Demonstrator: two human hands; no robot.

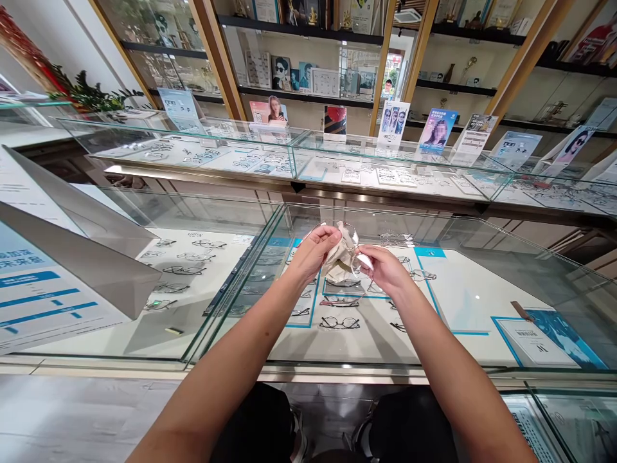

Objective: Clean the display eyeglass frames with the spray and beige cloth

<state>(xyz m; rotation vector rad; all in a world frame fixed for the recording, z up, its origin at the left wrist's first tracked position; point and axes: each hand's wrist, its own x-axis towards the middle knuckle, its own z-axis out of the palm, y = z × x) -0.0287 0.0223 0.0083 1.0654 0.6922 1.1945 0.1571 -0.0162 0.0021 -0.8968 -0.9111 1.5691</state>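
Above the glass display case, my two hands hold a pair of eyeglasses and a crumpled pale cloth. My left hand pinches the cloth at its left side, its fingers closed near the frame. On the other side, my right hand grips the eyeglasses, with white material bunched at its fingertips. One round lens shows at the top between the hands; the rest of the frame is partly covered by cloth and fingers. Beneath the glass lie several eyeglasses in rows.
White folded cards stand on the glass at the left. A booklet lies inside the case at the right. Behind runs another glass counter with upright advertising cards, backed by shelves.
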